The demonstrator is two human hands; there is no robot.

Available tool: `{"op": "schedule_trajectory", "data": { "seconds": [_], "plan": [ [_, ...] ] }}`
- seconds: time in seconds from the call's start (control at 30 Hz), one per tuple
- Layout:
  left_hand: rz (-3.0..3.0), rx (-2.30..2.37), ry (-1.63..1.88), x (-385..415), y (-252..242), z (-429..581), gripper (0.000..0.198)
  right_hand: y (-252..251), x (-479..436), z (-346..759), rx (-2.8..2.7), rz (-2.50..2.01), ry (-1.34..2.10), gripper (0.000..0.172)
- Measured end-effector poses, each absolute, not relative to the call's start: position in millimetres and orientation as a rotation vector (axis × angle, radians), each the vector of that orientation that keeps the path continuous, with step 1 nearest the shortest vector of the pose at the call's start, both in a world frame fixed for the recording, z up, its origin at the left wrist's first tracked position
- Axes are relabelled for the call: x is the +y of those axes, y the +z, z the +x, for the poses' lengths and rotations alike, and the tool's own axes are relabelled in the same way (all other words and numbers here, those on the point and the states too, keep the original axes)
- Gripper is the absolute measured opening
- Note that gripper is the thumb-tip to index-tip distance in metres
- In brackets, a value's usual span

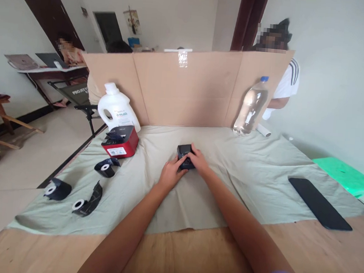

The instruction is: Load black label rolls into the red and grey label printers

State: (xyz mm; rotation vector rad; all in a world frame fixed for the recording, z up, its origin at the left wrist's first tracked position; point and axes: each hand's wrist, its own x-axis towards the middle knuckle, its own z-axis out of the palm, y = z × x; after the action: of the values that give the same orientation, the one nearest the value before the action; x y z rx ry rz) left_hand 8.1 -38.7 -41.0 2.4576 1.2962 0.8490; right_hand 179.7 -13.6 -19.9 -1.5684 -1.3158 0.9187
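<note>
A small black box-shaped device [185, 152] rests on the pale green cloth [249, 172] near the table's middle. My left hand [170, 173] grips its near left side with curled fingers. My right hand [199, 160] is closed over its right side and top. Both forearms reach forward from the near edge. To the left stands a red and black box [120, 141], with three black curved holders with white roll cores [107, 167] [57, 189] [87, 200] lying on the cloth in front of it.
A cardboard screen [186, 86] stands along the table's back. A white jug [117, 108] is at back left, a clear water bottle [251, 106] at back right. A dark phone [319, 203] lies at right, beside a green stool [344, 174]. People sit beyond the screen.
</note>
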Motion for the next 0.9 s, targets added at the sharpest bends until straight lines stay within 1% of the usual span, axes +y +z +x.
{"op": "schedule_trajectory", "data": {
  "seconds": [0.07, 0.2, 0.37, 0.47, 0.57, 0.7, 0.9],
  "plan": [
    [2.431, 1.339, 0.903, -41, -35, 7, 0.063, -13, -14, 173, -1.276, -1.621, 0.888, 0.066],
    [2.432, 1.365, 0.988, -34, -11, 44, 0.061, 6, -12, 207, -1.313, -1.465, 0.793, 0.064],
    [2.402, 1.13, 1.009, -11, 7, 176, 0.063, 19, -15, 332, -1.167, -1.489, 0.527, 0.054],
    [2.358, 1.054, 0.97, 1, 2, 261, 0.062, 14, -19, 409, -1.024, -1.475, 0.445, 0.054],
    [2.342, 0.959, 0.903, 8, -10, 313, 0.063, 0, -23, 457, -0.955, -1.51, 0.374, 0.056],
    [2.379, 0.868, 0.838, 17, -22, 323, 0.065, -17, -22, 471, -1.007, -1.527, 0.372, 0.053],
    [2.395, 1.022, 0.757, 18, -33, 319, 0.062, -29, -15, 464, -1.048, -1.582, 0.459, 0.056]
  ]
}}
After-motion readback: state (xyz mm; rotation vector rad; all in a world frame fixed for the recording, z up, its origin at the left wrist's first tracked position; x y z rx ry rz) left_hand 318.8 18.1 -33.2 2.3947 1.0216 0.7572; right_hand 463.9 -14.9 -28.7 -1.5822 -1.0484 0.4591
